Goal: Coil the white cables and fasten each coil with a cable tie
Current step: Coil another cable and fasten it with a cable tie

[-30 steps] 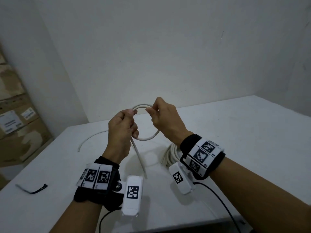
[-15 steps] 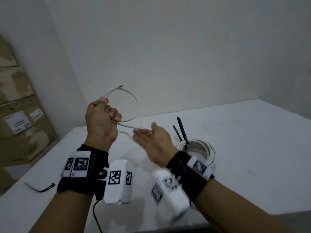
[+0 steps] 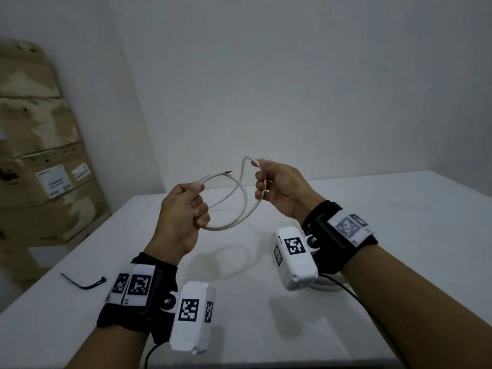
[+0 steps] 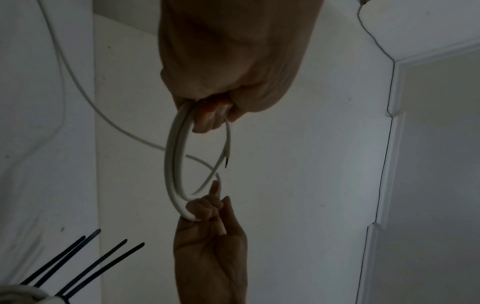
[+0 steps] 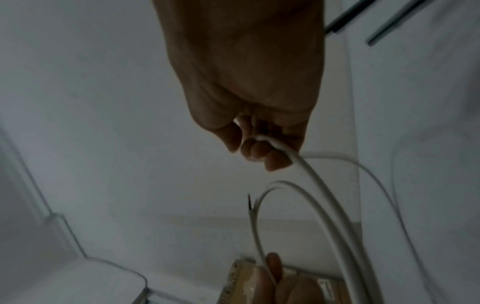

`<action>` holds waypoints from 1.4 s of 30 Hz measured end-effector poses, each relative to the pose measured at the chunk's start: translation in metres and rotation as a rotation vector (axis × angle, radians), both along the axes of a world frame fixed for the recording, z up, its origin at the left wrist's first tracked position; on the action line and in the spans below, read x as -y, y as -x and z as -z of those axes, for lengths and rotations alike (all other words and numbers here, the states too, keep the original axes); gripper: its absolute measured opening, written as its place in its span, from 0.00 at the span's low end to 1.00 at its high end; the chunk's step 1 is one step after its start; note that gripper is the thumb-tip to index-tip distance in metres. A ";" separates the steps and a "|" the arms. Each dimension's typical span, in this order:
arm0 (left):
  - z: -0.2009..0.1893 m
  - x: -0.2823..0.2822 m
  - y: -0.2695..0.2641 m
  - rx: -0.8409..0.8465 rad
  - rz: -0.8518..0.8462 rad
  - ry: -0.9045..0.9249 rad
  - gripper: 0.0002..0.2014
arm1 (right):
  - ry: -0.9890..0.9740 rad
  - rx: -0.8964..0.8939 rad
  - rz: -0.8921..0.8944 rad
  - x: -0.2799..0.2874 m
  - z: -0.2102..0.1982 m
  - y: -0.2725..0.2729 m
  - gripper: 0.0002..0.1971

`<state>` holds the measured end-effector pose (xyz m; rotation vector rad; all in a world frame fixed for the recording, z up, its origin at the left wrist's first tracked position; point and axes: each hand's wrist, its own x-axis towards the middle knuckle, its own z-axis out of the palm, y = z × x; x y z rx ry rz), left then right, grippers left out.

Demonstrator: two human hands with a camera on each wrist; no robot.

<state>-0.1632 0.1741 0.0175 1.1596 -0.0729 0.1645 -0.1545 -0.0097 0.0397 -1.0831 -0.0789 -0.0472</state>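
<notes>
Both hands hold one white cable (image 3: 241, 206) in the air above the white table (image 3: 399, 235). My left hand (image 3: 186, 209) grips the small coil of loops in its fist; the cable's bare dark tip (image 3: 228, 172) pokes out to the right of it. My right hand (image 3: 277, 187) grips the cable's free length, which bends over its top. The left wrist view shows the coil (image 4: 174, 164) running between the left hand (image 4: 221, 107) and the right hand (image 4: 210, 209). In the right wrist view the cable (image 5: 306, 170) leaves the curled right fingers (image 5: 259, 150).
A black cable tie (image 3: 82, 282) lies on the table's left near edge. A finished white coil (image 3: 326, 284) sits under my right wrist, mostly hidden, with several black ties (image 4: 78, 261) sticking up from it. Cardboard boxes (image 3: 40, 169) stand at the left wall.
My right hand, open half a second ago, has risen and taken hold of the cable. The left hand has moved right and lower, and the loop hangs between both hands.
</notes>
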 end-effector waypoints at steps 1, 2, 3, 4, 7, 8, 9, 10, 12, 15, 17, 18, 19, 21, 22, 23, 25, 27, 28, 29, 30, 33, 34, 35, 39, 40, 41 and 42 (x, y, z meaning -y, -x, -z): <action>0.000 0.001 0.001 0.003 0.020 -0.025 0.08 | 0.078 0.027 -0.015 0.003 -0.002 0.001 0.06; 0.000 0.003 0.003 0.011 0.040 -0.052 0.07 | 0.149 0.052 -0.020 0.006 -0.004 0.002 0.07; -0.001 0.005 0.004 0.020 0.058 -0.079 0.07 | 0.218 0.075 -0.015 0.008 -0.006 0.003 0.09; -0.001 0.008 0.006 0.031 0.071 -0.106 0.07 | 0.291 0.098 -0.005 0.008 -0.008 0.004 0.11; -0.004 0.015 0.010 0.072 0.092 -0.177 0.08 | 0.473 0.165 0.021 0.008 -0.011 0.009 0.12; -0.005 0.017 0.011 0.086 0.094 -0.198 0.08 | 0.507 0.188 0.021 0.008 -0.011 0.011 0.12; -0.006 0.020 0.012 0.100 0.095 -0.216 0.07 | 0.535 0.204 0.019 0.008 -0.010 0.013 0.12; -0.006 0.022 0.012 0.116 0.093 -0.231 0.07 | 0.567 0.217 0.023 0.007 -0.010 0.014 0.12; -0.009 0.026 0.012 0.142 0.088 -0.254 0.06 | 0.649 0.257 0.054 0.006 -0.008 0.016 0.12; -0.011 0.028 0.012 0.179 0.084 -0.290 0.06 | 0.790 0.329 0.128 0.008 -0.008 0.018 0.11; -0.012 0.031 0.014 0.218 0.062 -0.324 0.08 | 0.729 0.310 0.061 0.012 -0.009 0.021 0.11; -0.012 0.033 0.014 0.248 0.038 -0.353 0.09 | 0.662 0.296 0.010 0.013 -0.009 0.022 0.10; -0.011 0.035 0.015 0.274 0.012 -0.388 0.09 | 0.600 0.295 -0.021 0.014 -0.010 0.025 0.09; -0.012 0.040 0.016 0.322 -0.027 -0.438 0.10 | 0.573 0.340 0.014 0.013 -0.010 0.027 0.09; -0.012 0.043 0.016 0.341 -0.039 -0.449 0.09 | 0.595 0.375 0.054 0.012 -0.009 0.027 0.10; -0.013 0.045 0.017 0.353 -0.053 -0.451 0.08 | 0.611 0.407 0.085 0.011 -0.009 0.027 0.09; -0.015 0.049 0.018 0.374 -0.082 -0.438 0.01 | 0.588 0.435 0.092 0.013 -0.011 0.027 0.06; -0.016 0.052 0.019 0.389 -0.083 -0.462 0.11 | 0.564 0.457 0.078 0.018 -0.015 0.028 0.07; -0.016 0.053 0.018 0.407 -0.073 -0.484 0.15 | 0.577 0.474 0.083 0.021 -0.018 0.029 0.08; -0.017 0.055 0.018 0.427 -0.068 -0.509 0.16 | 0.606 0.494 0.097 0.023 -0.021 0.030 0.08; -0.019 0.056 0.017 0.459 -0.070 -0.539 0.16 | 0.646 0.518 0.120 0.025 -0.025 0.032 0.08; -0.026 0.061 0.018 0.540 -0.125 -0.642 0.14 | 0.783 0.579 0.185 0.028 -0.035 0.035 0.11; -0.028 0.062 0.019 0.556 -0.139 -0.664 0.13 | 0.821 0.599 0.201 0.029 -0.036 0.035 0.11; -0.029 0.064 0.020 0.568 -0.146 -0.685 0.12 | 0.854 0.620 0.223 0.030 -0.037 0.035 0.11; -0.032 0.072 0.024 0.612 -0.306 -0.929 0.10 | 0.933 0.671 0.348 0.032 -0.036 0.032 0.11; -0.032 0.073 0.022 0.608 -0.366 -1.022 0.10 | 0.937 0.677 0.363 0.031 -0.036 0.032 0.11; -0.032 0.073 0.021 0.609 -0.420 -1.103 0.11 | 0.939 0.679 0.375 0.033 -0.035 0.031 0.11; -0.032 0.071 0.019 0.633 -0.473 -1.169 0.11 | 0.943 0.674 0.378 0.035 -0.034 0.030 0.11</action>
